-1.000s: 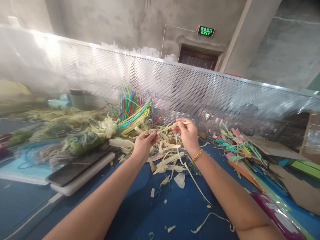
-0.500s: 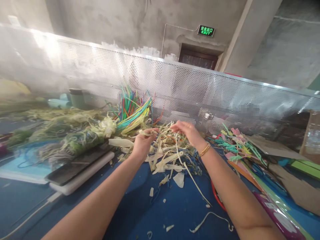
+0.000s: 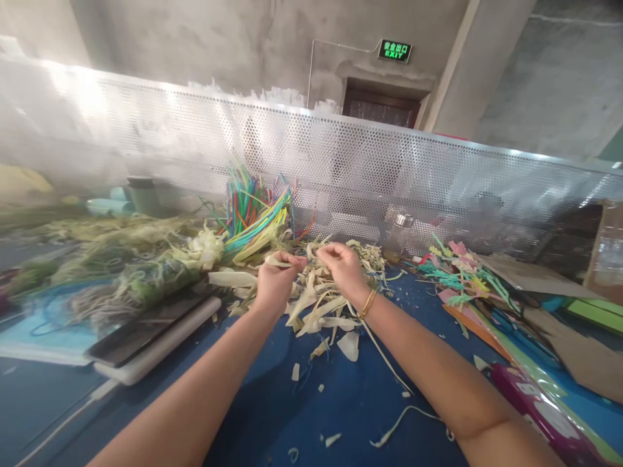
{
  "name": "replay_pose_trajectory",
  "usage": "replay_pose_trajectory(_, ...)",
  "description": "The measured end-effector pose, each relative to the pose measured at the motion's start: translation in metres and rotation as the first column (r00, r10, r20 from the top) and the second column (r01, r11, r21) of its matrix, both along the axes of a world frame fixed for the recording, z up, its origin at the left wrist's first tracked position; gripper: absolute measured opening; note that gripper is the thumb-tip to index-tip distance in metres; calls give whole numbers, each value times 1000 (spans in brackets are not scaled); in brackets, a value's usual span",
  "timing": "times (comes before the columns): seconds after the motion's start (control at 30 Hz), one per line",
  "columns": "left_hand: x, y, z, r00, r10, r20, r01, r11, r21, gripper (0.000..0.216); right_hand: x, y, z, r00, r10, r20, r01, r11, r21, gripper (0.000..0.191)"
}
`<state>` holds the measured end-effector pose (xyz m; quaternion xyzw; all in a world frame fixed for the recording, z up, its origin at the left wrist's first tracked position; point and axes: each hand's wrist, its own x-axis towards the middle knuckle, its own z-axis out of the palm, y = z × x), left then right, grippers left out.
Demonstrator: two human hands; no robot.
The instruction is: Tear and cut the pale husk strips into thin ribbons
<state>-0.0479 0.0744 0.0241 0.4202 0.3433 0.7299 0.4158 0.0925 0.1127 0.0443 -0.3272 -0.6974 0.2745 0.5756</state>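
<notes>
My left hand is closed in a pinch over the pile, with a pale husk strip between thumb and fingers. My right hand comes close from the right, its thumb and fingertips pressed together near the left fingertips. What it grips, if anything, is too small to make out. Beneath both hands lies a heap of pale, dry husk strips, partly hidden by them. One long thin strand runs from the heap under my right wrist.
Behind stands a perforated metal panel with a bundle of coloured stems and a glass bottle before it. A black phone lies on a white slab at left. Paper-like flowers and cardboard lie at right.
My right hand has moved left and slightly down, nearer my left hand, and its fingers have closed more. My left hand stays almost in place with the strip.
</notes>
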Motion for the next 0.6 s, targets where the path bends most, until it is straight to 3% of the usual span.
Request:
replay_pose_trajectory(0.1, 4, -1, -2, 997, -24, -67, 24, 1000, 5, 29, 11, 11, 6, 990, 43, -134, -50, 998, -46, 15)
replay_pose_trajectory(0.3, 2, 2, -3, 994, -28, 101, 26, 999, 20, 35, 10, 4, 5, 962, 195, 189, -175, 978, -115, 22)
replay_pose_trajectory(0.4, -3, 8, -7, 995, -51, 89, 53, 998, -16, 39, 1, -3, -3, 955, 200, 217, -167, 973, -162, 19)
replay_pose_trajectory(0.43, -5, 9, -8, 999, -14, 42, 16, 999, -30, 39, -1, -3, -4, 961, 172, 218, -139, 978, -158, 17)
replay_pose_trajectory(0.5, -10, 11, -9, 975, 194, -111, -197, 980, -15, 42, 1, -4, -4, 963, 82, 257, -55, 992, -110, 13)
replay_pose_trajectory(0.57, -15, 9, -6, 835, 474, -279, -462, 880, 114, 50, 5, -5, 1, 934, -62, 353, 66, 998, 1, 10)
replay_pose_trajectory(0.6, -17, 7, -3, 747, 564, -352, -527, 825, 204, 53, 7, -6, 3, 904, -144, 402, 124, 989, 75, 9)
